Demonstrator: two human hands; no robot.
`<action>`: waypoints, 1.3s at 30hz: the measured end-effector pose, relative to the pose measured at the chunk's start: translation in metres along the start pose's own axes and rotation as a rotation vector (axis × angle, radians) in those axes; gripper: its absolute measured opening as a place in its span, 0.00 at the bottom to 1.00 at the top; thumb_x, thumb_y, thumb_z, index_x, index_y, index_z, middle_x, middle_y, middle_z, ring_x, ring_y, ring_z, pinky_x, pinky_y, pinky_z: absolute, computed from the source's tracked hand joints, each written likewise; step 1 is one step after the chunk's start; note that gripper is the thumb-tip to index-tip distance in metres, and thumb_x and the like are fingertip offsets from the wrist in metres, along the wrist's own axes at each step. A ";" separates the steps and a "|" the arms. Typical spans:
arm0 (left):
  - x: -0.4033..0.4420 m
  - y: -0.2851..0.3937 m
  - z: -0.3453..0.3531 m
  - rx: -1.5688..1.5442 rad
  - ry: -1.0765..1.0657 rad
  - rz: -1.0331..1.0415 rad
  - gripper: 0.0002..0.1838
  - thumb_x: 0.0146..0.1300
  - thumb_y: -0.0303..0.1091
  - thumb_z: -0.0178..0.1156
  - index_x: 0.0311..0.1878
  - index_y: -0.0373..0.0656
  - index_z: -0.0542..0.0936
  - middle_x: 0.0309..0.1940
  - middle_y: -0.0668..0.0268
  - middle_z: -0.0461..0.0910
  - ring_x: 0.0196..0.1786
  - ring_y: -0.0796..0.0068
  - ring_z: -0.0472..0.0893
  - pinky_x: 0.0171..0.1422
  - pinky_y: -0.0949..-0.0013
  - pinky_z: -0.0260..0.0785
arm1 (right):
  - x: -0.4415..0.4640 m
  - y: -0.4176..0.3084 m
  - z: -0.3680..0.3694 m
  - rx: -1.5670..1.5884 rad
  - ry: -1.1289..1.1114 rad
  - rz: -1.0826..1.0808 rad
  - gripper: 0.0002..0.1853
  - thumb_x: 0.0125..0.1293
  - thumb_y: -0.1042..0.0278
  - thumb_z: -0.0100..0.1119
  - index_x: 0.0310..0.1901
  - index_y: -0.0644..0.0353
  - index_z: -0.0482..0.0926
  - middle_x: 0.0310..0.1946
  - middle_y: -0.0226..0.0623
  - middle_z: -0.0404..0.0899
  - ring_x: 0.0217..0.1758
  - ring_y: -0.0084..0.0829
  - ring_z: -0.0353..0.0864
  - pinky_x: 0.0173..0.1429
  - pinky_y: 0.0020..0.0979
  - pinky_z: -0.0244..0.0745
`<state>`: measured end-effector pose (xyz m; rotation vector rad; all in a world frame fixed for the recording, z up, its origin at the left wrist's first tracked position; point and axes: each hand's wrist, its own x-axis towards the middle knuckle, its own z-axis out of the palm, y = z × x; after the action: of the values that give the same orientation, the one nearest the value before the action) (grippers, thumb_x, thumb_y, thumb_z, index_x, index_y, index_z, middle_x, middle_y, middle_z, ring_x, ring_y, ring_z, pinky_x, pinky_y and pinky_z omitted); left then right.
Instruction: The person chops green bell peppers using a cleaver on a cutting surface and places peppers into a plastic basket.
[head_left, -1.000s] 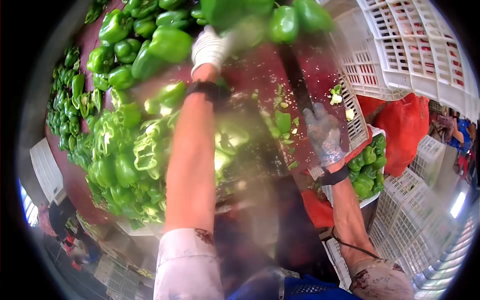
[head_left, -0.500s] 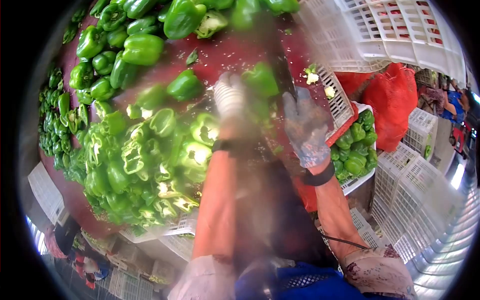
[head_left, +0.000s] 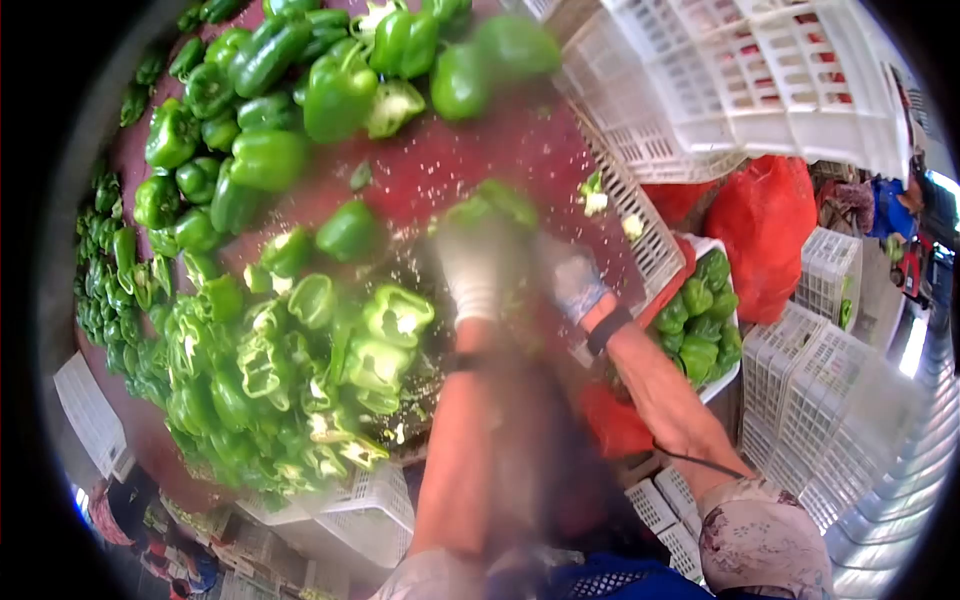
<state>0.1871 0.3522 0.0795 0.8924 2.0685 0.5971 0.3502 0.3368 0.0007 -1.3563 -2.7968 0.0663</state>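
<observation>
My left hand (head_left: pixel 466 275), in a whitish glove, is closed around a green bell pepper (head_left: pixel 492 208) over the dark red tabletop; its fingers are blurred. My right hand (head_left: pixel 577 286), in a stained grey-blue glove, is close to the pepper on its right. Motion smears its fingers, and I cannot make out what they hold. Cut pepper halves (head_left: pixel 380 335) with pale cores lie in a heap to the left of my left hand. A single whole pepper (head_left: pixel 347 231) sits just above that heap.
Many whole peppers (head_left: pixel 270 160) are piled at the upper left. White crates (head_left: pixel 760 80) stand at the upper right, beside a red mesh sack (head_left: pixel 762 238). A white bin rim (head_left: pixel 738 340) surrounds more peppers at the right. Pepper scraps (head_left: pixel 594 196) lie near the table's edge.
My right hand has moved left and inward, toward my left hand. The pepper is now at my left hand's fingers. The view has shifted slightly.
</observation>
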 end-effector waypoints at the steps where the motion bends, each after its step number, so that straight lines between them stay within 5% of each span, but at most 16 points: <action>1: 0.003 0.008 -0.007 0.059 -0.032 -0.014 0.33 0.59 0.53 0.61 0.56 0.32 0.75 0.51 0.43 0.77 0.56 0.50 0.76 0.64 0.60 0.65 | 0.000 -0.003 0.005 0.039 0.034 0.023 0.11 0.62 0.65 0.54 0.41 0.62 0.78 0.29 0.36 0.75 0.26 0.35 0.80 0.23 0.40 0.74; 2: 0.006 0.010 -0.012 0.089 -0.065 -0.030 0.33 0.59 0.54 0.61 0.55 0.32 0.76 0.51 0.43 0.77 0.56 0.50 0.76 0.64 0.59 0.65 | 0.009 -0.002 -0.013 0.222 -0.091 0.068 0.11 0.61 0.69 0.53 0.44 0.61 0.78 0.35 0.39 0.77 0.29 0.37 0.81 0.27 0.37 0.77; 5: 0.001 0.028 -0.038 0.169 0.041 -0.034 0.26 0.61 0.51 0.58 0.51 0.36 0.79 0.51 0.48 0.78 0.55 0.53 0.77 0.63 0.60 0.66 | 0.020 -0.008 -0.063 0.099 -0.099 0.011 0.12 0.61 0.71 0.52 0.46 0.59 0.78 0.33 0.39 0.75 0.27 0.37 0.80 0.27 0.36 0.76; 9: 0.084 -0.009 -0.008 -0.155 0.419 0.273 0.21 0.65 0.42 0.55 0.53 0.36 0.79 0.50 0.51 0.80 0.51 0.54 0.79 0.61 0.62 0.67 | 0.082 0.002 -0.120 -0.041 0.179 0.159 0.10 0.61 0.71 0.52 0.44 0.57 0.78 0.33 0.39 0.75 0.29 0.38 0.79 0.28 0.38 0.75; 14: 0.150 0.023 -0.006 -0.253 0.188 0.224 0.25 0.66 0.47 0.53 0.57 0.35 0.77 0.51 0.48 0.80 0.51 0.60 0.79 0.60 0.65 0.67 | 0.153 0.007 -0.135 -0.041 0.154 0.325 0.09 0.62 0.69 0.52 0.43 0.58 0.78 0.35 0.38 0.79 0.36 0.37 0.81 0.31 0.39 0.77; 17: 0.160 0.038 -0.010 -0.200 0.147 0.195 0.28 0.66 0.51 0.52 0.57 0.36 0.78 0.50 0.47 0.80 0.52 0.58 0.79 0.61 0.64 0.66 | 0.190 0.004 -0.027 0.170 0.090 0.267 0.08 0.63 0.68 0.51 0.40 0.56 0.78 0.32 0.36 0.80 0.34 0.38 0.82 0.33 0.36 0.78; 20: 0.163 0.042 0.000 -0.221 0.157 0.204 0.32 0.64 0.56 0.53 0.58 0.35 0.76 0.51 0.46 0.80 0.54 0.55 0.78 0.62 0.64 0.65 | 0.187 -0.007 0.001 0.152 -0.099 0.457 0.07 0.63 0.66 0.52 0.37 0.56 0.79 0.26 0.38 0.79 0.30 0.41 0.82 0.34 0.36 0.79; 24: 0.177 0.051 0.000 -0.098 0.215 0.250 0.43 0.58 0.62 0.61 0.63 0.30 0.70 0.56 0.43 0.76 0.59 0.52 0.76 0.66 0.62 0.64 | 0.136 0.005 0.033 0.183 0.204 0.190 0.08 0.65 0.64 0.51 0.38 0.58 0.77 0.22 0.42 0.78 0.27 0.46 0.81 0.36 0.40 0.78; 27: 0.176 0.057 -0.004 -0.122 0.210 0.134 0.42 0.56 0.58 0.62 0.64 0.33 0.70 0.59 0.39 0.71 0.62 0.43 0.71 0.68 0.55 0.62 | 0.100 0.020 -0.032 0.345 0.151 0.238 0.09 0.65 0.64 0.53 0.44 0.56 0.77 0.33 0.44 0.79 0.31 0.43 0.82 0.35 0.41 0.78; 31: 0.176 0.061 -0.002 -0.119 0.219 0.156 0.42 0.56 0.56 0.63 0.63 0.30 0.69 0.59 0.39 0.71 0.62 0.42 0.71 0.68 0.56 0.61 | 0.133 0.067 -0.127 -0.166 0.273 0.252 0.11 0.63 0.69 0.53 0.47 0.55 0.78 0.39 0.41 0.78 0.29 0.40 0.80 0.30 0.41 0.76; 32: 0.178 0.060 0.001 -0.126 0.220 0.164 0.43 0.55 0.56 0.65 0.63 0.28 0.69 0.59 0.39 0.72 0.62 0.44 0.71 0.68 0.57 0.61 | 0.146 0.081 -0.129 -0.325 0.337 0.225 0.12 0.63 0.70 0.52 0.47 0.55 0.78 0.40 0.41 0.78 0.28 0.40 0.80 0.29 0.42 0.76; 39: 0.158 0.064 -0.007 -0.431 0.141 0.196 0.40 0.56 0.51 0.66 0.63 0.28 0.68 0.57 0.45 0.75 0.57 0.56 0.76 0.63 0.63 0.65 | 0.159 0.109 -0.003 0.159 0.154 0.124 0.16 0.64 0.72 0.51 0.54 0.58 0.76 0.37 0.45 0.81 0.33 0.42 0.83 0.37 0.39 0.80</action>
<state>0.1358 0.5126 0.0502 0.8171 1.8768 1.1883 0.3371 0.5293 -0.0006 -1.4285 -2.5222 0.1761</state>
